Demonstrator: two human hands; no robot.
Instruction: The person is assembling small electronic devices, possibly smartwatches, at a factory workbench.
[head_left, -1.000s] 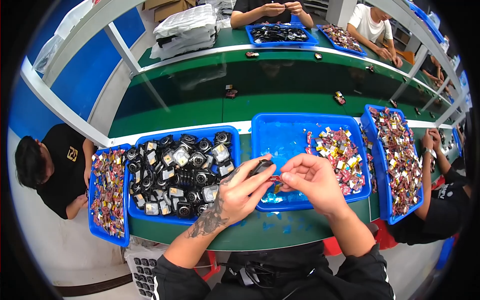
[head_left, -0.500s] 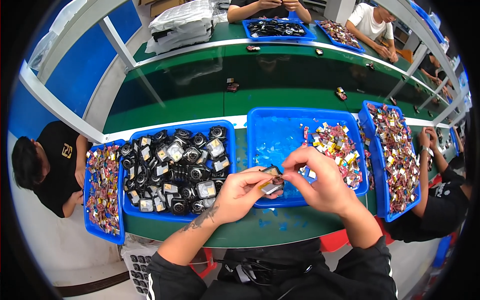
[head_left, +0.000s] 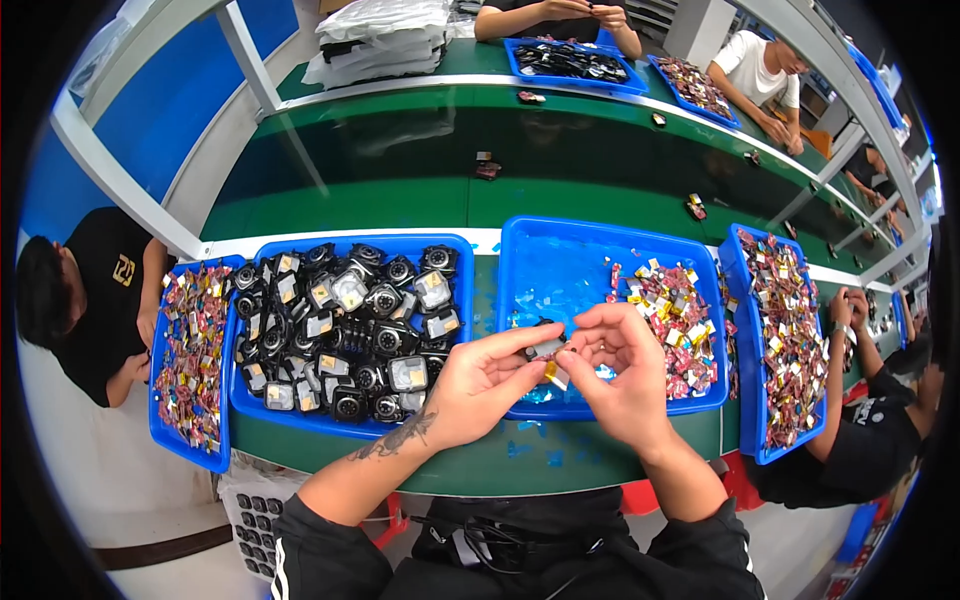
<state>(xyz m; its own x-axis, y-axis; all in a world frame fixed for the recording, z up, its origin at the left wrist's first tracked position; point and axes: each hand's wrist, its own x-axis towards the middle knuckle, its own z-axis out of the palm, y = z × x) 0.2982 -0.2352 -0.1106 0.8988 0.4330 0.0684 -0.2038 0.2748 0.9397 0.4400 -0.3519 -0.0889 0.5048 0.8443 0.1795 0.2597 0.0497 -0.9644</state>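
Hands, two: part now at near right of device, previously near left; left hand closed on device, right hand pinching part, other fingers curled.

Bare hands at centre: two, left hand and right hand. Small black watch-like case between them: one. Blue rectangular plastic trays: four along near side, two beyond the glossy green belt. Of these six, four carry small red, white and yellow parts, two carry heaped black pieces; heaps overlap, uncountable. Loose parts on belt: at least five. Co-workers: at least five.
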